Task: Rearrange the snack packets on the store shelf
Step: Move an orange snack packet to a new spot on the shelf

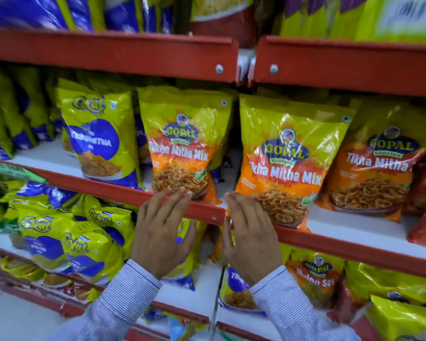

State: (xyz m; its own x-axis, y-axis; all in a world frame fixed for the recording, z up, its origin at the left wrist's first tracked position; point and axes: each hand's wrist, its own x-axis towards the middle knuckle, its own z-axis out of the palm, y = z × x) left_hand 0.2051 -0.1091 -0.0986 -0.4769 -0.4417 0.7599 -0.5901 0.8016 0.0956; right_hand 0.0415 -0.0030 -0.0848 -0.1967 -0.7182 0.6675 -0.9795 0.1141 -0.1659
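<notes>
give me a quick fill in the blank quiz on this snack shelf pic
1. The shelf edge under the packets is ____.
2. The left hand reaches toward a Tikha Mitha Mix packet branded ____.
3. Both sleeves are ____.
4. The packet left of it has a ____ panel.

Missing words: red; Gopal; striped; blue

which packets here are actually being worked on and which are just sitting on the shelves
In play:
left hand at the left Tikha Mitha Mix packet
right hand at the middle Tikha Mitha Mix packet

Just sitting:
blue-and-yellow packet
right Tikha Mitha packet
Nylon Sev packet below
</notes>
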